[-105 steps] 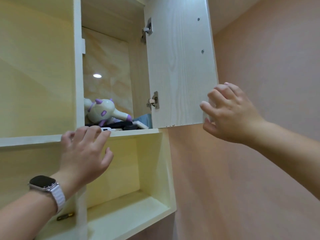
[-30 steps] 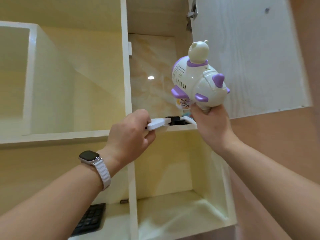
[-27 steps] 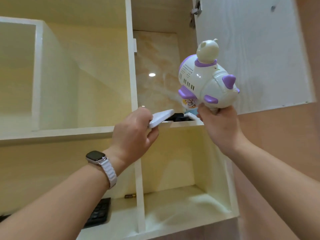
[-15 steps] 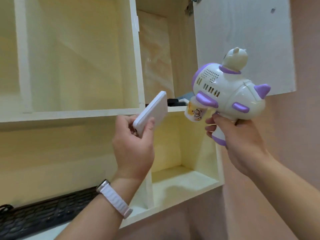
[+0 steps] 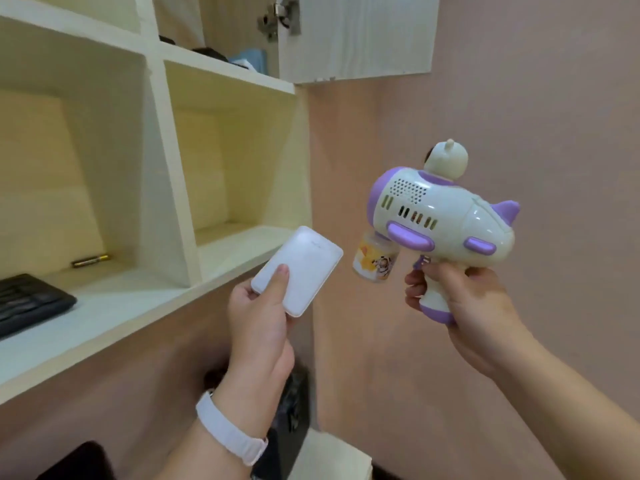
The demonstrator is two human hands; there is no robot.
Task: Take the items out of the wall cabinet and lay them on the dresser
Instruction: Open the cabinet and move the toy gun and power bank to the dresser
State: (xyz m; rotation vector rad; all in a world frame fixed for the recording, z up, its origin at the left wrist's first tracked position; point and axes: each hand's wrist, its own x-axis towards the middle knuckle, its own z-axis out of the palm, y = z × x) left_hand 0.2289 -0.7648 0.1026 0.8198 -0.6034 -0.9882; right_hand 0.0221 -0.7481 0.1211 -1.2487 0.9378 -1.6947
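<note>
Items in hand: flat white rounded-rectangle plastic device (image 5: 298,270), centre of frame; white-and-purple plastic toy gun with a bear figure on top (image 5: 440,216), right of centre.
Left hand (image 5: 258,327): grasps the flat device, thumb pressed on its face, fingers behind it.
Right hand (image 5: 464,299): clenched around the toy's handle; small printed bottle (image 5: 375,263) hangs under the toy's barrel.
Wall cabinet (image 5: 225,69): upper left of frame, door (image 5: 356,36) open; dark items (image 5: 207,53) and a blue item (image 5: 249,60) remain on its shelf.
Open shelves below: black keyboard (image 5: 31,303) and a small battery (image 5: 90,260), lower left.
Dresser: not identifiable in frame.
Step in hand: judged as carrying both items away from the cabinet.
Next move: locate the dresser top, lower both items flat, release; return for the remainder.
</note>
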